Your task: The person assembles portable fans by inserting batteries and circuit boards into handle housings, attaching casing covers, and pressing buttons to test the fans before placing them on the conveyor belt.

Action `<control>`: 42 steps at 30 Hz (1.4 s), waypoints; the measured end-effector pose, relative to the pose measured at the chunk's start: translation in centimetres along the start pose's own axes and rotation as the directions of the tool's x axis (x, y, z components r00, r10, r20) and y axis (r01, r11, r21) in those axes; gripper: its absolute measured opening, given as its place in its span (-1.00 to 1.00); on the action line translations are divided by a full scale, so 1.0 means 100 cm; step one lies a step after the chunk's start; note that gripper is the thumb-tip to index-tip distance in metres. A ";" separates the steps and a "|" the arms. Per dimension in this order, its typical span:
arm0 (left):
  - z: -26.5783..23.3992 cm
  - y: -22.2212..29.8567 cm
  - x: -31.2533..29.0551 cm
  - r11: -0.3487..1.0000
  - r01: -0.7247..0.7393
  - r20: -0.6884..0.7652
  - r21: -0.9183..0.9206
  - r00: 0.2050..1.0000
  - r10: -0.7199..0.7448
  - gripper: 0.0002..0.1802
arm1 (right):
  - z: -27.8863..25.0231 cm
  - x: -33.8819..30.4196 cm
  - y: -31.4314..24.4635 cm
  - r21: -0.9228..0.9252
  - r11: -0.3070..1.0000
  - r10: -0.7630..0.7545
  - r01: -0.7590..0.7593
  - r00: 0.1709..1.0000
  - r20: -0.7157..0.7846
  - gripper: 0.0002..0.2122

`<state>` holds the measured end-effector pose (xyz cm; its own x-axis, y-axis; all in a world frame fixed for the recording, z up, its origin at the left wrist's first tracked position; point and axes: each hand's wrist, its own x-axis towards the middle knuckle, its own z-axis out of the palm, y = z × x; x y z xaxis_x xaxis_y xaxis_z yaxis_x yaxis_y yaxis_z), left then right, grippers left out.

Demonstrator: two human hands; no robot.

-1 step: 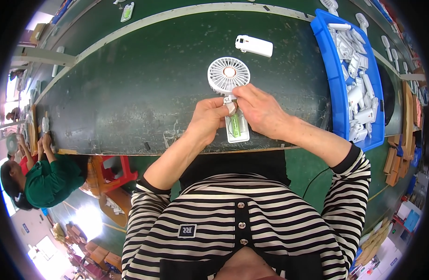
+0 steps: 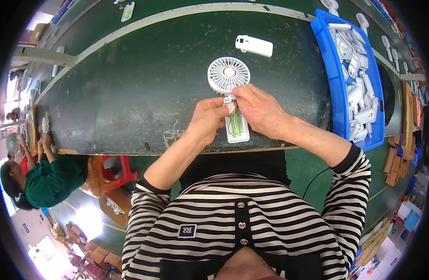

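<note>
White handle (image 2: 237,139) below the fan head (image 2: 229,73) was pinched by left hand (image 2: 207,117) and right hand (image 2: 262,110), and gentle care around its green battery (image 2: 236,127) seemed best

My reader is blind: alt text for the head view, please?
A person's left hand and right hand work on a small white fan, its open handle showing a green cylinder. Beyond it lies a white casing; a blue bin of white parts stands to the right.
</note>
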<state>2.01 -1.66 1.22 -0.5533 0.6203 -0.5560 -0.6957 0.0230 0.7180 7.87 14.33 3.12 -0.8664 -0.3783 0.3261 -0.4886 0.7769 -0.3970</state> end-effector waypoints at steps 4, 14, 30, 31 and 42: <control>0.001 -0.002 0.000 0.998 -0.002 -0.006 -0.057 1.000 0.002 -0.81 | -0.003 0.001 -0.002 -0.138 0.990 0.005 -0.013 0.998 -0.056 -0.89; -0.003 -0.008 0.006 0.992 0.063 -0.014 -0.109 0.998 -0.064 -0.79 | 0.004 -0.001 -0.002 -0.165 0.981 0.106 -0.098 0.994 0.040 -0.87; -0.020 -0.006 0.008 0.914 0.147 0.286 -0.378 0.958 -0.036 -0.59 | 0.009 -0.008 0.007 -0.031 0.976 0.215 -0.214 0.976 0.020 -0.87; -0.022 -0.004 0.006 0.860 0.244 0.413 -0.448 0.910 -0.043 -0.55 | 0.007 -0.008 0.007 0.014 0.978 0.210 -0.210 0.978 0.002 -0.87; -0.022 -0.011 0.009 0.941 0.061 0.312 -0.334 0.949 0.049 -0.66 | 0.004 -0.006 0.006 0.078 0.972 0.224 -0.223 0.975 -0.002 -0.89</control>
<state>1.27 -2.87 -1.00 -0.4160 0.8345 -0.3614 -0.8411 -0.2020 0.5017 8.08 14.85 2.32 -0.9536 -0.1938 0.2304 -0.2896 0.8001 -0.5253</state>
